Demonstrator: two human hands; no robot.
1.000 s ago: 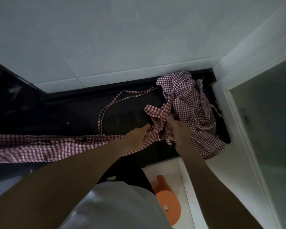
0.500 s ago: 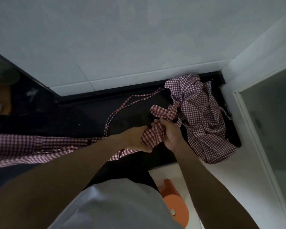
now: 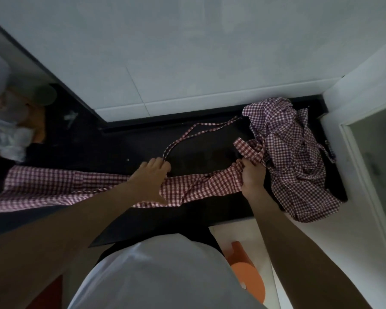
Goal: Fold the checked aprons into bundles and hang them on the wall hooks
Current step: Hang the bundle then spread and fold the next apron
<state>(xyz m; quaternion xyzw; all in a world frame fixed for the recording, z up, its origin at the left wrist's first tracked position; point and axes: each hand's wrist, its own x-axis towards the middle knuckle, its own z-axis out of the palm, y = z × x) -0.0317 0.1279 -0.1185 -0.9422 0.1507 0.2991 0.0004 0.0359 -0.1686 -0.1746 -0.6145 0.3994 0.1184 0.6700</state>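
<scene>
A red-and-white checked apron (image 3: 60, 186) lies stretched in a long folded strip across the black counter (image 3: 125, 150). My left hand (image 3: 151, 179) presses flat on the strip near its middle, fingers straight. My right hand (image 3: 252, 177) grips the strip's right end, fingers curled round the cloth. A thin apron strap (image 3: 188, 134) loops over the counter behind my left hand. A crumpled heap of more checked aprons (image 3: 296, 157) sits in the right corner, just beyond my right hand. No wall hooks are in view.
White tiled wall (image 3: 187, 52) rises behind the counter. A white door frame with glass (image 3: 366, 152) bounds the right side. An orange stool (image 3: 247, 273) stands on the floor below. Plastic bags and a container (image 3: 7, 134) sit at the far left.
My hands have moved apart. The bunched cloth they held together is now pulled out flat along the counter, left hand pressing it, right hand holding its end.
</scene>
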